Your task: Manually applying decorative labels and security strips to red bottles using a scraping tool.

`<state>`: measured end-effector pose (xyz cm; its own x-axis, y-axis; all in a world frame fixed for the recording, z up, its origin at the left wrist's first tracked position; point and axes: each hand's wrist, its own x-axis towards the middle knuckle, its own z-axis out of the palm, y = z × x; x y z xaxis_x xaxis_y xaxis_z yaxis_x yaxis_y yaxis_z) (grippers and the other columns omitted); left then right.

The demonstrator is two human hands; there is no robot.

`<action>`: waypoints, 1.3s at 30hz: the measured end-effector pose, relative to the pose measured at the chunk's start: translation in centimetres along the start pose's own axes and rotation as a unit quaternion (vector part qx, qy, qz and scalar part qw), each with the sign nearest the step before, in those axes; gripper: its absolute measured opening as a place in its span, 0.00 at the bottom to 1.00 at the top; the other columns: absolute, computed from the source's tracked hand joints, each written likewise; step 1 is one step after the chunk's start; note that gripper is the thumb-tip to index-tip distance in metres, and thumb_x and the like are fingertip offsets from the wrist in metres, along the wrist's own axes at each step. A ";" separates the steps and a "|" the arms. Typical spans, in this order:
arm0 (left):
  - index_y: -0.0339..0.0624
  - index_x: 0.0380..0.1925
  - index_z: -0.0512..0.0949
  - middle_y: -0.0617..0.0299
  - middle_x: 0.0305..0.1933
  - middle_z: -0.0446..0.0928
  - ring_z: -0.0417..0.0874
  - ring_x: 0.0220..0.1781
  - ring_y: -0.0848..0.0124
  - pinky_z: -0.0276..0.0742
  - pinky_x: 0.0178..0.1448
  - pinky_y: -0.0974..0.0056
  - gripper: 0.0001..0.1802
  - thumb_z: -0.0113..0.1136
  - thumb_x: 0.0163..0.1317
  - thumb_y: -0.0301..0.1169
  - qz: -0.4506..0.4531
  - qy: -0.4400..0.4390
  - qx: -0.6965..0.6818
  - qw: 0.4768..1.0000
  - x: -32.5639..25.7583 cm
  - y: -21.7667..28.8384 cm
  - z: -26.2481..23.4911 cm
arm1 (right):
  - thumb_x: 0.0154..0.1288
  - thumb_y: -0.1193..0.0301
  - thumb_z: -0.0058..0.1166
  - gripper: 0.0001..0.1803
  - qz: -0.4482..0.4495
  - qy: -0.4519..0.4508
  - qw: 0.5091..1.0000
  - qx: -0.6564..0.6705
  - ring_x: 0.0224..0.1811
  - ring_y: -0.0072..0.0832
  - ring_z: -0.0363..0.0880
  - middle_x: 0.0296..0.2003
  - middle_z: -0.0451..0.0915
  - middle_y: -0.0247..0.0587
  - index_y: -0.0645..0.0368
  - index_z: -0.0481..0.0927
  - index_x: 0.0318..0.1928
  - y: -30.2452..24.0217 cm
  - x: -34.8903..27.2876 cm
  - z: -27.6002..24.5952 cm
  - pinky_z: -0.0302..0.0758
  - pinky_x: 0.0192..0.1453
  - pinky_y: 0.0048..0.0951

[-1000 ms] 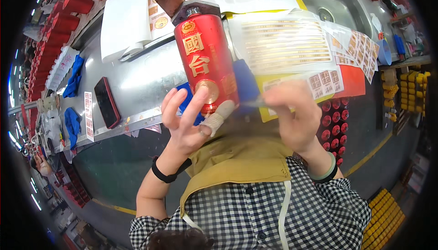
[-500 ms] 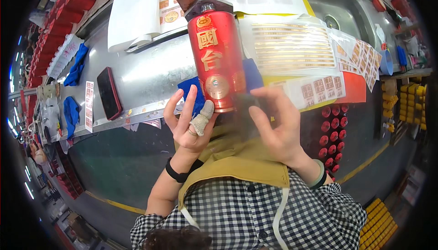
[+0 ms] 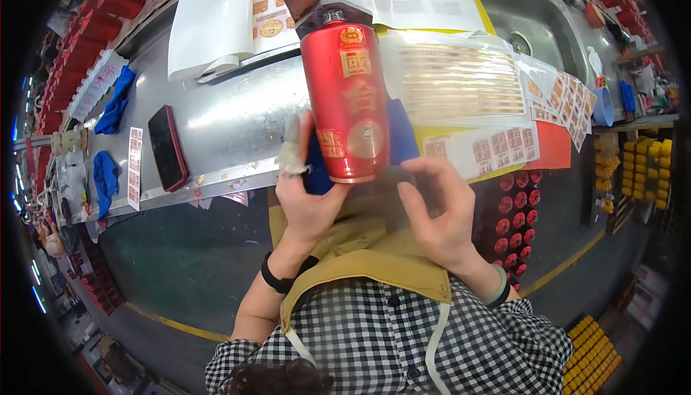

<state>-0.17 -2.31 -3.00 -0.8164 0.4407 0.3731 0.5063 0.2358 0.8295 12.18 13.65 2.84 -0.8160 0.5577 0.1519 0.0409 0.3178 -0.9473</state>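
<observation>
A glossy red bottle (image 3: 338, 107) with gold lettering and a round gold emblem lies before me, its neck end at a dark angular holder (image 3: 332, 15). My left hand (image 3: 306, 197) cups the left side of its base, thumb by the bottom rim and fingers along the side; some fingertips are hidden behind it. A pale knitted finger cover (image 3: 291, 159) sits on one finger. My right hand (image 3: 443, 211) is apart from the bottle on the right, thumb and forefinger spread. A dark blur between this hand and the base cannot be made out. A blue cloth (image 3: 398, 125) shows behind the bottle.
Gold-striped label sheets (image 3: 461, 74) and square-label sheets (image 3: 497, 150) lie right of the bottle. A phone (image 3: 167, 148) and blue cloths (image 3: 106, 182) lie left on the metal bench (image 3: 216, 118). A sink (image 3: 533, 17) is at the far right. Several red bottles (image 3: 518, 220) stand below the bench.
The bottle has turned, shifting its lettering and emblem to the right and bringing a square gold label into view. My left hand's covered finger has moved off the front to the left side.
</observation>
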 end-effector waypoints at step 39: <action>0.31 0.73 0.68 0.48 0.72 0.74 0.75 0.66 0.52 0.70 0.71 0.53 0.56 0.89 0.43 0.32 -0.030 0.033 -0.004 0.999 1.7 3.7 0.9 | 0.53 0.70 0.62 0.14 -0.473 0.014 0.812 -0.341 0.33 0.29 0.73 0.33 0.81 0.25 0.50 0.86 0.43 -2.5 13.7 -0.9 0.69 0.41 0.33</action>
<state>0.56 0.13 0.31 -0.8618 0.3677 0.3493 0.4541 0.2527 0.8543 1.39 21.21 7.51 -0.6553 -0.1697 0.7360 -0.2800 0.9596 -0.0280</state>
